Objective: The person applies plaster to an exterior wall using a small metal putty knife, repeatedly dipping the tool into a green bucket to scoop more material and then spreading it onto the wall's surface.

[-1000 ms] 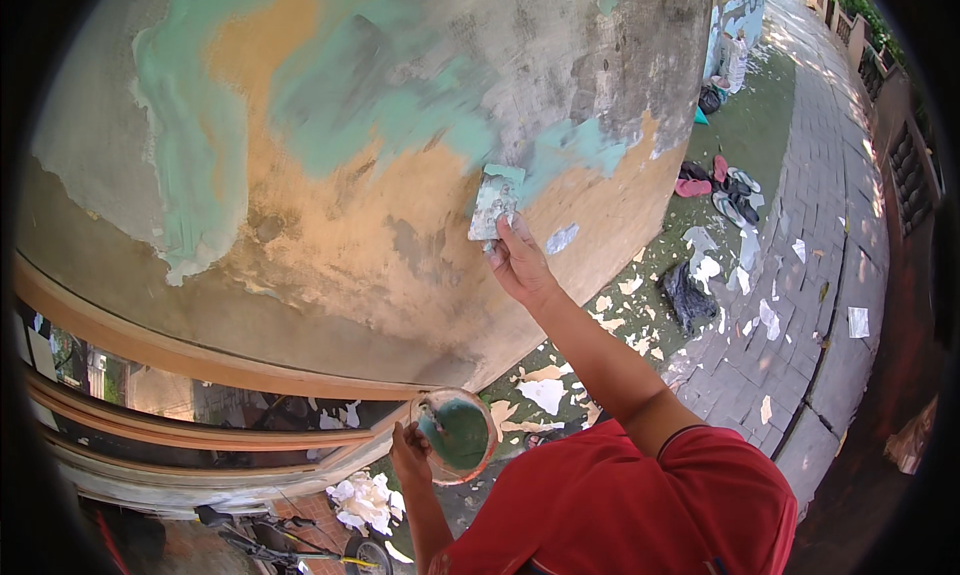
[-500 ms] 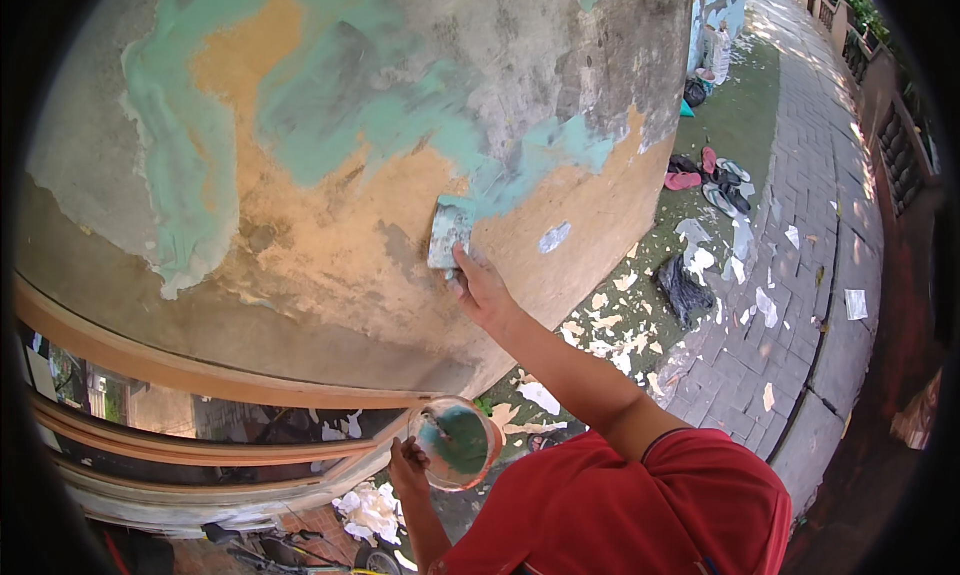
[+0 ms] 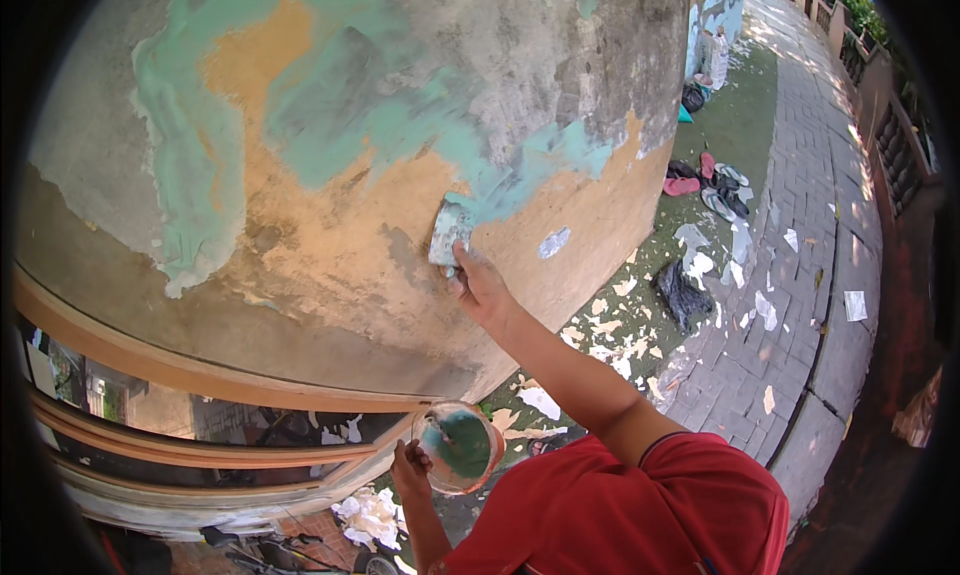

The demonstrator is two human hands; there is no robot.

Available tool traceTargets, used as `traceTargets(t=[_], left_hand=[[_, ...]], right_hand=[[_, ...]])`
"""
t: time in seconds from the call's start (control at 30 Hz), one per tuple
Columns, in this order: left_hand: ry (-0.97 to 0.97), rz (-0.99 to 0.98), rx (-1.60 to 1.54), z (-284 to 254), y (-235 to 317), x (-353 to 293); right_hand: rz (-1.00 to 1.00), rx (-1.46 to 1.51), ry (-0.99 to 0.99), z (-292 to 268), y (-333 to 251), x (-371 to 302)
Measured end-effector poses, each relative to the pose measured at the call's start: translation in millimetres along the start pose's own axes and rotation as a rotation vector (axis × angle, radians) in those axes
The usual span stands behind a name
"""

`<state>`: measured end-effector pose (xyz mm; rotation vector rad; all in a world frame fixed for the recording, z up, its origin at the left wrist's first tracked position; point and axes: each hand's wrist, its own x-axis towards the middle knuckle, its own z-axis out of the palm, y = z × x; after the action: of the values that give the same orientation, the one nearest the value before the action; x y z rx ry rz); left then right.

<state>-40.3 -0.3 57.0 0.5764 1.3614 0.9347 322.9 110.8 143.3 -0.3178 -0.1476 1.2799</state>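
Note:
My right hand (image 3: 478,283) is closed around a wide putty knife (image 3: 452,227), its blade smeared with pale green and set against the wall (image 3: 350,245). Green filler (image 3: 330,135) is spread unevenly over the upper wall, with tan and grey surface showing around it. Lower down, my left hand (image 3: 411,467) has its fingers closed at the thin wire handle of an orange-rimmed bucket (image 3: 497,443). Dark green paste coats the inside of the bucket.
A window with an orange frame (image 3: 200,377) runs along the lower left. Peeled paint flakes (image 3: 540,402), a black plastic bag (image 3: 683,293) and several sandals (image 3: 722,205) lie on the ground to the right, beside a paved path (image 3: 790,305). A bicycle (image 3: 285,553) stands at the bottom left.
Both hands keep their grips, and the putty knife stays at nearly the same spot on the wall. The bucket has shifted very slightly; the view has moved a little too.

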Motion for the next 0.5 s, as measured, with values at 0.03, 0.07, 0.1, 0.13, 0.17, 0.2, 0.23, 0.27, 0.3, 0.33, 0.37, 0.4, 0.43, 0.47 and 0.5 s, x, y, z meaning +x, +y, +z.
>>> traceTargets(t=[0.03, 0.07, 0.1, 0.13, 0.17, 0.2, 0.23, 0.27, 0.3, 0.33, 0.37, 0.4, 0.43, 0.47, 0.5], left_hand=[[0.007, 0.002, 0.006, -2.7, 0.0, 0.1], [0.012, 0.005, 0.009, -6.0, -1.3, 0.7], [0.017, 0.009, 0.011, -8.6, -1.8, 1.6], [0.016, 0.013, 0.017, -6.9, -1.7, 2.2], [0.022, 0.016, 0.020, -7.3, -1.9, 0.9], [0.029, 0.019, 0.024, -8.1, -2.5, -0.2], [0.024, 0.006, 0.019, -9.0, -3.8, 0.7], [0.023, -0.003, 0.014, -10.9, -5.3, 3.1], [0.022, -0.013, 0.009, -12.9, -6.7, 4.9], [0.020, -0.012, 0.007, -13.2, -8.2, 5.7], [0.019, -0.013, 0.005, -13.4, -9.7, 6.3], [0.016, -0.013, 0.003, -13.3, -11.0, 7.3], [0.015, -0.013, 0.004, -12.5, -11.0, 7.3], [0.016, -0.014, 0.005, -12.6, -10.8, 6.4], [0.016, -0.015, 0.006, -12.9, -10.5, 5.9]], right_hand=[[-0.026, 0.039, 0.010, 5.6, 1.7, -11.5], [-0.052, 0.074, 0.018, 13.0, -0.6, -23.5], [-0.077, 0.111, 0.025, 16.2, -3.6, -29.3], [-0.125, 0.119, 0.026, 14.5, -12.2, -27.8], [-0.166, 0.129, 0.029, 12.9, -21.8, -21.8], [-0.207, 0.139, 0.031, 12.3, -30.3, -13.5], [-0.233, 0.131, 0.046, 8.0, -37.8, -1.9], [-0.221, 0.137, 0.051, 8.1, -40.0, 5.9], [-0.208, 0.143, 0.056, 9.7, -39.4, 13.2], [-0.197, 0.147, 0.061, 10.5, -37.4, 18.8], [-0.140, 0.124, 0.068, 10.6, -30.5, 19.9], [-0.093, 0.120, 0.071, 11.2, -20.4, 19.0], [-0.043, 0.116, 0.072, 14.3, -8.1, 15.7], [0.008, 0.113, 0.074, 19.9, -0.4, 6.7], [-0.023, 0.112, -0.037, 23.3, 4.9, -5.2]])
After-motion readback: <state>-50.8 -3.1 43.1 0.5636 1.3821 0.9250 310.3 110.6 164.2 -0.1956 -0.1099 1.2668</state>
